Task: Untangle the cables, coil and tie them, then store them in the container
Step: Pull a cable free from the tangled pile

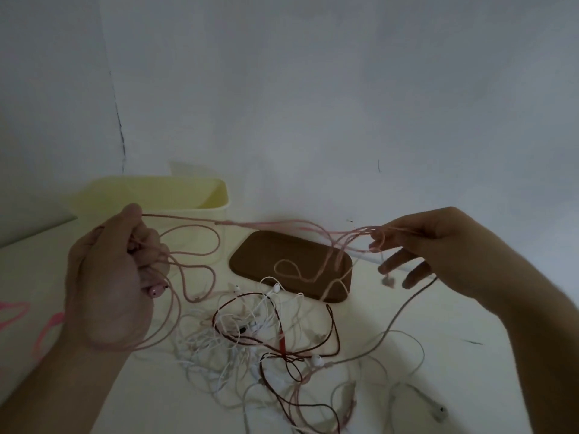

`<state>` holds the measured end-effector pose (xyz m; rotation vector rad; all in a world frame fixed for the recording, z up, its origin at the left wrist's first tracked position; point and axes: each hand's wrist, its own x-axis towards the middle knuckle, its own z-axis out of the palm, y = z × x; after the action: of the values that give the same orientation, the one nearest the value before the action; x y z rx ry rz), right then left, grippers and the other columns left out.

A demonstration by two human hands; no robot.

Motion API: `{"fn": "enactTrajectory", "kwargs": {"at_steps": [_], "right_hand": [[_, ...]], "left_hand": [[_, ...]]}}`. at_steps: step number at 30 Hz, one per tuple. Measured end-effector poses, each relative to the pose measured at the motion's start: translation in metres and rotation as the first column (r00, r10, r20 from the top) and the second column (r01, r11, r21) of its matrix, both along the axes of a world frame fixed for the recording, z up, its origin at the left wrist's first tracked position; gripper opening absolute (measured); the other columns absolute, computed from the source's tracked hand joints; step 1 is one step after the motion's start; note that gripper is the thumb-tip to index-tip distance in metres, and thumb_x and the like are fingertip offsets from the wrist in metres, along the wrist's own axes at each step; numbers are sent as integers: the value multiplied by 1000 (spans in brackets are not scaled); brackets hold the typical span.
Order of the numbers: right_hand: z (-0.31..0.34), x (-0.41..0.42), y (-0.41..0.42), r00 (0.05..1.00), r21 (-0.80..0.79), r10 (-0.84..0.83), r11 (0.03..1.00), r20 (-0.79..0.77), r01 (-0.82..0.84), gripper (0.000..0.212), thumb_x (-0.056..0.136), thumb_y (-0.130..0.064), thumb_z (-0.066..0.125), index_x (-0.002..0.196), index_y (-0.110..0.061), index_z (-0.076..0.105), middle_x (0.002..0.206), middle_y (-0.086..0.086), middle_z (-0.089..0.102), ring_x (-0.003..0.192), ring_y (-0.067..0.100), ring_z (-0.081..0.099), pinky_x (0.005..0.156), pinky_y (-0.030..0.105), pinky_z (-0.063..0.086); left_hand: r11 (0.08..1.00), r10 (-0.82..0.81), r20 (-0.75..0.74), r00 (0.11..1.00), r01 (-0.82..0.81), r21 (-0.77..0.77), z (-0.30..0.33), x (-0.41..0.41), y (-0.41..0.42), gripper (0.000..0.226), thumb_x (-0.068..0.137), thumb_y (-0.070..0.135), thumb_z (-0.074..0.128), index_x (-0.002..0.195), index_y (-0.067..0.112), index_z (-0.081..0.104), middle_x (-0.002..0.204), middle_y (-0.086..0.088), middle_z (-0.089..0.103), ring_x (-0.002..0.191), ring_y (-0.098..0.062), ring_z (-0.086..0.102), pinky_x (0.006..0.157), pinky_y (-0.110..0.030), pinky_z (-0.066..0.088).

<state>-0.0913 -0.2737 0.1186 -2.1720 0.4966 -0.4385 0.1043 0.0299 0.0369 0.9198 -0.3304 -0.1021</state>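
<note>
In the head view, a pink cable is stretched above the table, gripped in the left hand and pinched by the right hand; the tangle is unsorted and nothing is seen stored in the yellow container

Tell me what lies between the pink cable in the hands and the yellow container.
Nothing visible blocks the way. The pink cable is stretched between the left hand and the right hand, right in front of the open yellow container. But its loops trail down over the brown lid toward the tangled pile.
</note>
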Motion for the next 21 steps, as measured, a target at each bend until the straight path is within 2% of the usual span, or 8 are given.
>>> {"fn": "enactTrajectory", "kwargs": {"at_steps": [3,5,7,10,13,14,16,21], "right_hand": [[-6,-1,-9,998,-8,-62,998,-33,62,34,109,4,47,108,-12,78,92,4,82,66,24,77,50,35,57],[-6,-3,-16,996,-1,-85,996,-1,85,36,109,3,46,104,-10,79,76,6,79,47,22,56,43,28,39],[-6,-3,-25,985,190,-102,979,140,75,34,109,0,45,99,-1,77,53,8,54,43,17,33,42,24,27],[2,-9,-38,895,652,-208,749,396,-115,31,106,-12,47,82,-7,67,49,-6,20,42,10,16,39,23,22],[-1,-18,-62,768,787,-343,528,541,-319,19,93,-20,57,74,-19,60,53,-10,17,46,10,14,41,23,24],[-3,-19,-69,725,763,-350,531,593,-368,7,84,-22,62,78,-21,63,53,-10,21,47,9,17,41,23,25],[-6,-20,-80,668,704,-344,593,660,-390,18,77,-29,64,91,-23,74,56,-11,33,47,8,21,44,24,26],[-4,-24,-89,656,643,-319,687,684,-337,20,107,-37,53,118,-36,69,65,-10,43,44,8,27,43,22,26]], "left_hand": [[999,34,-19,999,-33,20,2,0,0,49,109,32,43,65,26,22,45,11,20,33,-4,17,36,-11,16],[999,38,-45,998,-37,23,3,3,3,48,108,35,41,66,25,20,45,11,20,31,-5,17,40,-12,14],[1000,22,-73,997,-22,-3,2,7,6,49,108,37,39,63,25,23,43,11,20,30,-5,17,42,-15,9],[999,22,-99,995,-26,-32,1,11,9,50,105,37,43,60,23,27,41,11,21,28,-3,18,40,-13,10],[998,34,-127,991,-41,-53,2,11,10,45,90,40,54,57,21,29,40,9,21,27,-3,17,38,-8,14],[998,33,-129,991,-39,-48,2,11,10,45,87,41,55,56,21,30,41,9,21,27,-4,17,39,-9,13],[999,19,-128,992,-23,-32,2,11,11,42,80,45,56,56,21,31,41,8,21,28,-4,17,41,-11,13],[996,-1,-102,995,-8,-87,-1,12,10,47,104,33,48,61,26,29,47,11,20,36,-5,14,46,-29,0]]}}
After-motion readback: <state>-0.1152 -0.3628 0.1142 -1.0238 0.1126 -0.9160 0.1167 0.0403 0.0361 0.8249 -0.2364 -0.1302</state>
